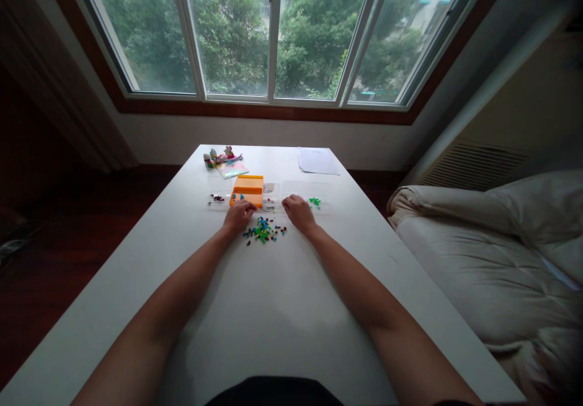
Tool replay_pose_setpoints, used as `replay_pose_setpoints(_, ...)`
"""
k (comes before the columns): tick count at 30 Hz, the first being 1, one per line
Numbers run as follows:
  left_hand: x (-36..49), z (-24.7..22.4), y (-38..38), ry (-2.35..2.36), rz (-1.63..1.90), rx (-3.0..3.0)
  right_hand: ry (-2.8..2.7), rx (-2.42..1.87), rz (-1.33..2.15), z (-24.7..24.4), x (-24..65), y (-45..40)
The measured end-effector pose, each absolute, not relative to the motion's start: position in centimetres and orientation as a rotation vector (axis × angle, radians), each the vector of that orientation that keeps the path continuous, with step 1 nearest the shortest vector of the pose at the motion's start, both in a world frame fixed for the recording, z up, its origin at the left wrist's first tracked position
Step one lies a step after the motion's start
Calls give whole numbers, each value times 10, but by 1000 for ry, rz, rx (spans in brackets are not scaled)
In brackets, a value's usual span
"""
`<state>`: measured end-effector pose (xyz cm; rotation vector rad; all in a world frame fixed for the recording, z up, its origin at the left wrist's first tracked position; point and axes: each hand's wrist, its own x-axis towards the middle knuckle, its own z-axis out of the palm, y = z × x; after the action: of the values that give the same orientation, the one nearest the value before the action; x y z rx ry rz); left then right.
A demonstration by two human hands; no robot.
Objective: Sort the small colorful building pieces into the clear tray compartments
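A loose pile of small building bricks (264, 230), in green, blue, yellow and dark colours, lies on the white table between my hands. My left hand (238, 216) is at the front edge of an orange box (248, 182), its fingers drawn together. My right hand (298, 210) is curled closed by a clear plastic tray (296, 188). Whatever either hand pinches is too small to make out. Green bricks (314, 202) lie in the clear tray right of my right hand. Dark bricks (217, 198) lie left of the orange box, and a few blue ones are inside it.
Small toy figures (223, 155) and a pale printed card (232, 169) are at the table's back left. White paper sheets (317, 161) lie at the back right. A window (273, 35) is beyond the table (273, 309), and a cushioned sofa (460, 260) stands to the right.
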<state>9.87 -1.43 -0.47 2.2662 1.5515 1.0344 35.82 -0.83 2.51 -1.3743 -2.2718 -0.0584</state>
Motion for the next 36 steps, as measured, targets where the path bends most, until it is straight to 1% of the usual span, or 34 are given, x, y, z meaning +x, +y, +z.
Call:
replay_pose_setpoints(5, 100, -6, -14, 1535, 1026, 2285, -2008, -1403, -90, 24, 384, 8)
replay_pose_setpoints(12, 101, -5, -16, 1536, 1017, 2288, -1929, -1380, 3, 18, 394, 16)
replay_pose_setpoints(15, 101, -5, -16, 1538, 1013, 2282, -2024, -1332, 44, 19, 387, 10)
replay_pose_setpoints(19, 101, -3, -16, 1536, 1010, 2279, -2306, -1173, 138, 20, 371, 0)
replay_pose_setpoints(23, 101, -3, -17, 1535, 1008, 2304, -2499, -1050, 163, 18, 358, -6)
replay_pose_setpoints(30, 102, -3, -17, 1547, 994, 2318, -2567, -1116, 205, 19, 352, -10)
replay_pose_setpoints(36, 102, -6, -15, 1550, 999, 2303, -2575, -1166, 164, 24, 349, -14)
